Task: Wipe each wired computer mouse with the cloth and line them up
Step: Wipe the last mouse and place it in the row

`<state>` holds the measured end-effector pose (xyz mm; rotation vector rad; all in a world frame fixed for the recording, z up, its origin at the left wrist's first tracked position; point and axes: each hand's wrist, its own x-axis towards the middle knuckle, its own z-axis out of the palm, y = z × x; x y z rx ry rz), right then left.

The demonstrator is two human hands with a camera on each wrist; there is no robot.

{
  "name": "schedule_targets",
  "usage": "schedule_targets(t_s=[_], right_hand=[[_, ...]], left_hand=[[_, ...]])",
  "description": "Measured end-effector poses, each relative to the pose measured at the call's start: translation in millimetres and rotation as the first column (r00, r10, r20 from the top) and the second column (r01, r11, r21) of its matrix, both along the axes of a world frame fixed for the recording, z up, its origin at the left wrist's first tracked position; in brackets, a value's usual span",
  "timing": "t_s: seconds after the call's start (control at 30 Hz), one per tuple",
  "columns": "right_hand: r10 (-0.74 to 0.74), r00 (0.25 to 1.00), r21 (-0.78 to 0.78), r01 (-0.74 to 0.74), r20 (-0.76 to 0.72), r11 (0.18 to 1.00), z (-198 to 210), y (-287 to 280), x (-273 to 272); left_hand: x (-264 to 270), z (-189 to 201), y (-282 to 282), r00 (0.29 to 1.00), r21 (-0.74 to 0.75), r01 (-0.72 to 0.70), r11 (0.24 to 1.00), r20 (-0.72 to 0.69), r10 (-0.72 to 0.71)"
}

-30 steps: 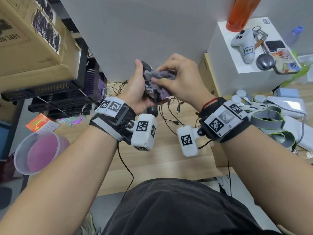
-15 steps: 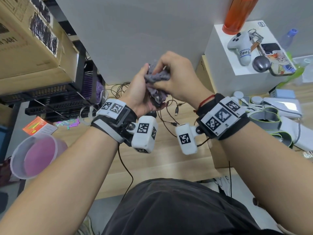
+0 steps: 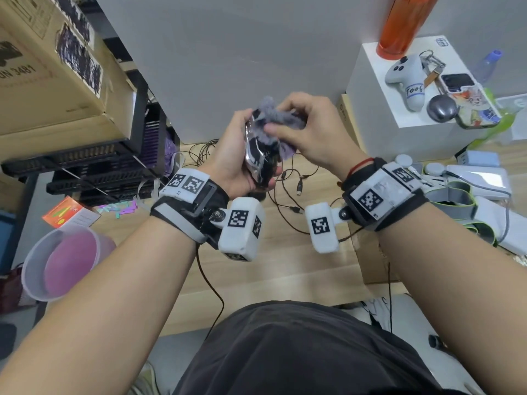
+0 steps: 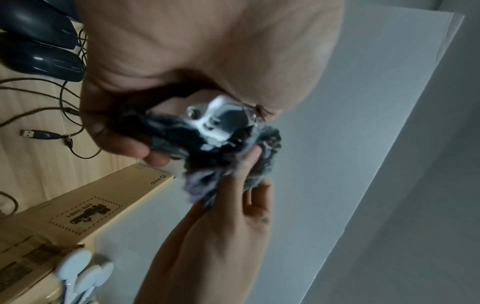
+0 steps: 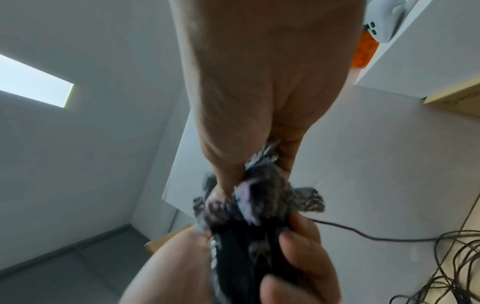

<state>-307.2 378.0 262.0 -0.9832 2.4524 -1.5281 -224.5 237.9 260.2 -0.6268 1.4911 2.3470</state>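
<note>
A glossy black wired mouse (image 3: pixel 258 163) is raised above the table, and my left hand (image 3: pixel 228 158) grips it from the left with fingers curled round its body. My right hand (image 3: pixel 308 129) pinches a fuzzy grey-purple cloth (image 3: pixel 281 119) and presses it on the mouse's far end. Up close, the left wrist view shows the mouse (image 4: pixel 207 127) and the cloth (image 4: pixel 259 164). The right wrist view has the cloth (image 5: pixel 267 185) bunched over the mouse (image 5: pixel 239 246). Two more dark mice (image 4: pixel 44 59) lie side by side on the table.
Tangled cables (image 3: pixel 288 192) with USB plugs lie on the wooden table (image 3: pixel 285 252) under my hands. A cardboard box (image 3: pixel 42 81) and black trays (image 3: pixel 99 166) stand left, with a plastic tub (image 3: pixel 65 260) below. A white box (image 3: pixel 370 115) with a controller stands right.
My right hand has rubbed the cloth toward the far end of the mouse, so more of its glossy body shows. The left hand keeps its hold.
</note>
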Motion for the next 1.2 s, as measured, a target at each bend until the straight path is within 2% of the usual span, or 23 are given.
schedule_targets(t_s=[0.1,0.17,0.27,0.37,0.43,0.53,0.6,0.7,0.8,0.87,0.97,1.0,1.07,1.13,1.2], right_hand=[[0.166,0.986,0.028,-0.165,-0.024,0.986,1.1,3.0,13.0],[0.203,0.978,0.058,-0.200,-0.042,0.978,3.7,0.2,13.8],[0.054,0.995,0.013,-0.053,-0.086,0.999,9.1,-9.0,2.8],[-0.110,0.989,0.014,0.112,-0.101,0.994,12.2,-14.6,-7.3],[-0.085,0.989,0.025,0.088,-0.118,0.996,10.6,-15.7,-3.1],[0.097,0.990,0.063,-0.091,-0.099,0.994,5.3,-12.8,14.7],[0.159,0.986,0.074,-0.154,-0.059,0.985,3.8,-10.4,18.1],[0.029,0.999,0.017,-0.029,-0.025,0.999,7.0,-14.1,5.4],[-0.102,0.993,-0.007,0.102,-0.060,0.995,9.3,-18.9,-1.2],[-0.047,0.995,-0.010,0.047,-0.092,0.999,9.7,-17.9,7.0],[0.125,0.987,0.056,-0.120,-0.103,0.991,7.6,-12.4,23.6],[0.157,0.983,0.078,-0.150,-0.099,0.986,7.3,-11.6,24.7],[0.129,0.985,0.090,-0.119,-0.116,0.989,8.6,-13.2,18.7],[0.029,0.986,0.073,-0.018,-0.162,0.997,12.2,-17.1,10.7],[-0.001,0.975,0.077,0.018,-0.222,0.997,14.6,-19.7,9.2]], left_hand=[[-0.7,4.7,-6.5,0.998,0.110,-0.059,0.992,-0.014,0.061],[-0.4,4.7,-7.8,1.000,0.106,-0.030,0.994,0.000,0.030],[2.7,1.1,-0.9,0.999,-0.069,0.031,0.997,0.021,-0.030],[2.7,-3.1,6.9,0.996,-0.136,0.016,0.991,0.084,-0.005],[0.6,-4.4,4.4,0.996,-0.127,-0.020,0.992,0.082,0.030],[-2.6,-4.4,-4.7,0.993,-0.036,-0.094,0.995,0.066,0.096],[-1.3,-4.7,-5.8,0.994,-0.037,-0.091,0.995,0.057,0.093],[1.3,-7.1,-0.2,0.996,-0.137,-0.024,0.990,0.079,0.035],[1.7,-6.5,5.4,0.994,-0.159,0.017,0.987,0.107,0.000],[-0.2,-5.2,2.8,0.996,-0.127,-0.023,0.992,0.087,0.034],[-2.0,-3.2,-4.9,0.995,-0.020,-0.069,0.997,0.072,0.070],[-1.7,-3.1,-6.1,0.994,-0.032,-0.065,0.997,0.087,0.068],[-0.6,-3.8,-4.7,0.992,-0.081,-0.052,0.995,0.114,0.061],[-0.4,-2.5,-2.1,0.991,-0.092,-0.054,0.994,0.117,0.065],[0.4,4.6,0.3,0.991,-0.053,-0.078,0.996,0.109,0.083]])
